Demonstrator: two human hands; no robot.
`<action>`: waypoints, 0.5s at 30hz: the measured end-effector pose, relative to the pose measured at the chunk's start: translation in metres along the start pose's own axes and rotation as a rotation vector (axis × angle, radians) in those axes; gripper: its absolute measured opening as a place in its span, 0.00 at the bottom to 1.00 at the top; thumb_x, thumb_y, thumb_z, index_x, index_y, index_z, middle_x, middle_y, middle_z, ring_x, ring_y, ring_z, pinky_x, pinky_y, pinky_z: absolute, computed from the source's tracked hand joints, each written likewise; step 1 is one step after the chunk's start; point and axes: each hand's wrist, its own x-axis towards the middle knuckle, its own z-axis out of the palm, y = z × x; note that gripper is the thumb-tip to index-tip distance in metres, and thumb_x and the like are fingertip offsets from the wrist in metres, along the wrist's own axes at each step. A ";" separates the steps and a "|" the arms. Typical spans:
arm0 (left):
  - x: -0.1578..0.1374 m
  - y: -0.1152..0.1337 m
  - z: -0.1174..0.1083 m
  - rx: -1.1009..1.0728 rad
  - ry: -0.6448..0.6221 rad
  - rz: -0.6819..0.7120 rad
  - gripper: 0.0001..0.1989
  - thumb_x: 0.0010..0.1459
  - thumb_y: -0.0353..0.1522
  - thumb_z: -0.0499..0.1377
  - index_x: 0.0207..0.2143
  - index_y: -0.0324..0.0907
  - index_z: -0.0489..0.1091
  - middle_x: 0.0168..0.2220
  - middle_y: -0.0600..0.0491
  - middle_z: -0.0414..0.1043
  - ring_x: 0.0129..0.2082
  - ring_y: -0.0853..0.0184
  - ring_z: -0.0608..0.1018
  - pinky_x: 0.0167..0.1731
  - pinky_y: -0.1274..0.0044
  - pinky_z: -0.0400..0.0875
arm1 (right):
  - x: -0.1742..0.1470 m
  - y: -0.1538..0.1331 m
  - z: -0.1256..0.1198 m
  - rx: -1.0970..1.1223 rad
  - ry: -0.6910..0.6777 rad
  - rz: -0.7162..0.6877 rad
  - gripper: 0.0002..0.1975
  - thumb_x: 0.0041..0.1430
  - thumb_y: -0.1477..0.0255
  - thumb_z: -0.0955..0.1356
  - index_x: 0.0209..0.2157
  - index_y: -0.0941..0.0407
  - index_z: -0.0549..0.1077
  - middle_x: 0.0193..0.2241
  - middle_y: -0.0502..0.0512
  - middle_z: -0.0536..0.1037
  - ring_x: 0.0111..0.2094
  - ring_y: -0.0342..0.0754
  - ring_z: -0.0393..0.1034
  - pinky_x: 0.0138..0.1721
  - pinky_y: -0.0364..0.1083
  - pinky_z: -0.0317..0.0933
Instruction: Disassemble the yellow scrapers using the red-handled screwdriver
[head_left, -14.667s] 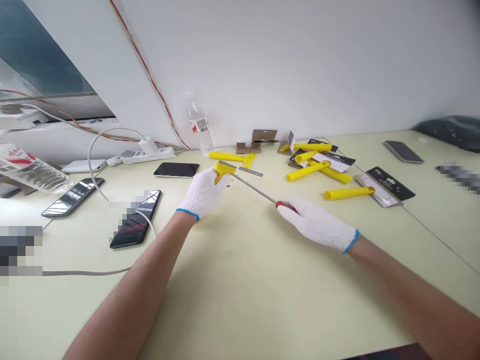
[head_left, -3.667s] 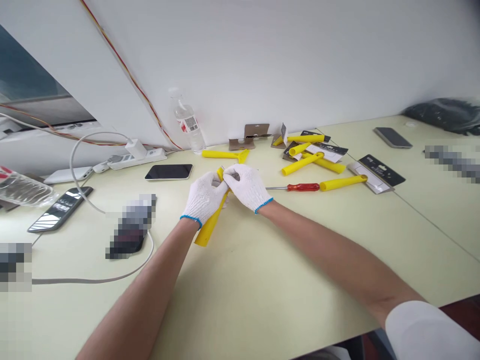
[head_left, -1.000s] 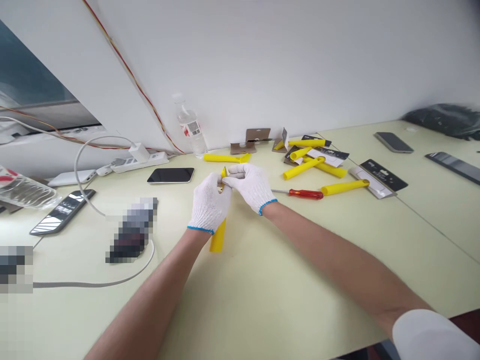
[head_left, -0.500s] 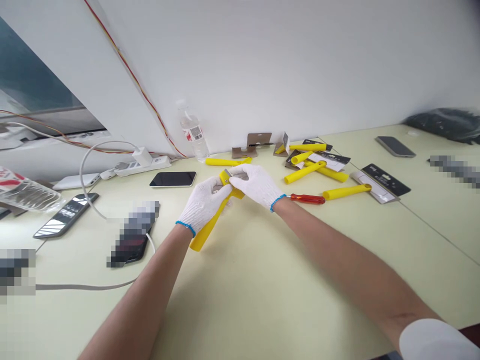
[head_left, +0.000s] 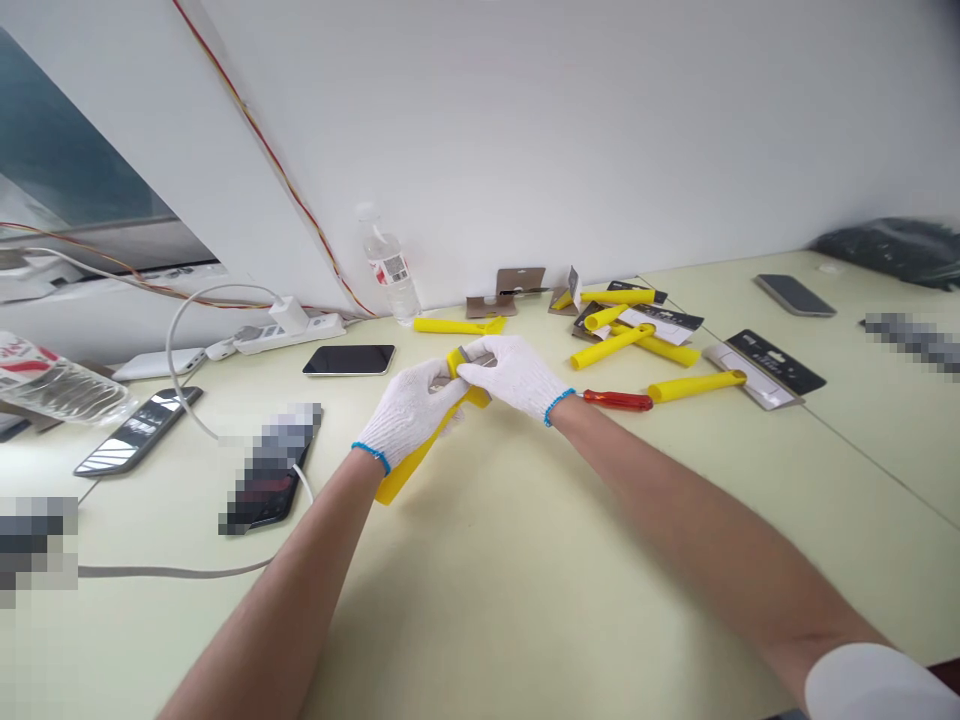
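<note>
My left hand (head_left: 412, 405), in a white knit glove with a blue cuff, is closed round a yellow scraper (head_left: 409, 473). Its handle slants down toward me under the palm. Between the two hands, a small yellow head piece (head_left: 455, 362) with a grey edge shows above the fingers. My right hand (head_left: 514, 378), gloved alike, pinches at this piece; its fingertips partly hide what they hold. A red-handled screwdriver (head_left: 619, 400) lies just past my right wrist, its shaft mostly hidden.
Several yellow scrapers (head_left: 611, 347) lie at the back right among black packaging cards (head_left: 776, 362). A water bottle (head_left: 394, 275) stands by the wall. Phones (head_left: 349, 359), a power strip (head_left: 292, 333) and white cables are on the left. Another phone (head_left: 795, 295) lies far right.
The small yellow head piece has turned between my fingers, so its holed face no longer shows. My right fingers have shifted slightly over it. My left hand keeps hold of the scraper.
</note>
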 end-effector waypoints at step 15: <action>-0.004 0.003 -0.016 -0.052 -0.126 0.057 0.10 0.63 0.40 0.60 0.38 0.42 0.73 0.31 0.53 0.78 0.28 0.68 0.78 0.27 0.78 0.71 | 0.001 -0.007 -0.012 0.065 -0.063 0.034 0.15 0.63 0.77 0.68 0.47 0.58 0.85 0.37 0.57 0.85 0.30 0.44 0.73 0.37 0.46 0.72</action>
